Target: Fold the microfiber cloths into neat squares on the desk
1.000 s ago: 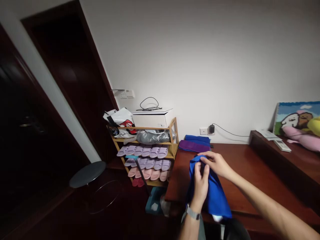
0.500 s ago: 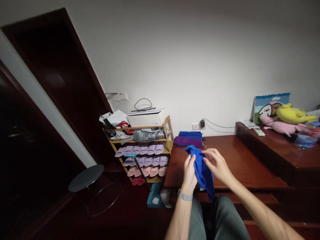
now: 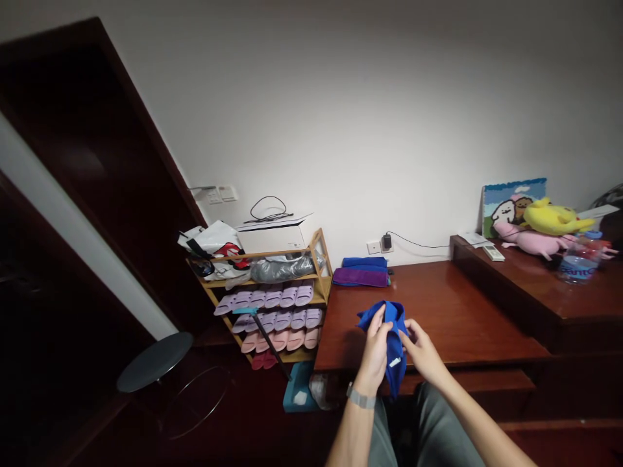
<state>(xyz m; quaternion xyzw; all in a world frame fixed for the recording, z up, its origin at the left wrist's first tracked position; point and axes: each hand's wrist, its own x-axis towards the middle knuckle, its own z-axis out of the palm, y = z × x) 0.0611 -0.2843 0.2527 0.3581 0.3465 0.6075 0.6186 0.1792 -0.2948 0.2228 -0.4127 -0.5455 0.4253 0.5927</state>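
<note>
A bunched blue cloth with a small white tag hangs between my hands, above the front edge of the wooden table. My left hand is closed on its left side, with a watch band on the wrist. On the right side, my right hand pinches the cloth between thumb and fingers. Farther back on the table lie a rolled or folded purple cloth and a blue cloth behind it.
Left of the table stands a shoe rack with several slippers, a white box on top. A blue dustpan and a round stool are on the floor. Plush toys and a plastic bottle sit on the raised right section.
My hands and the blue cloth have come lower. The right hand, loosely spread before, now grips the cloth, and the white tag shows. The view has shifted slightly.
</note>
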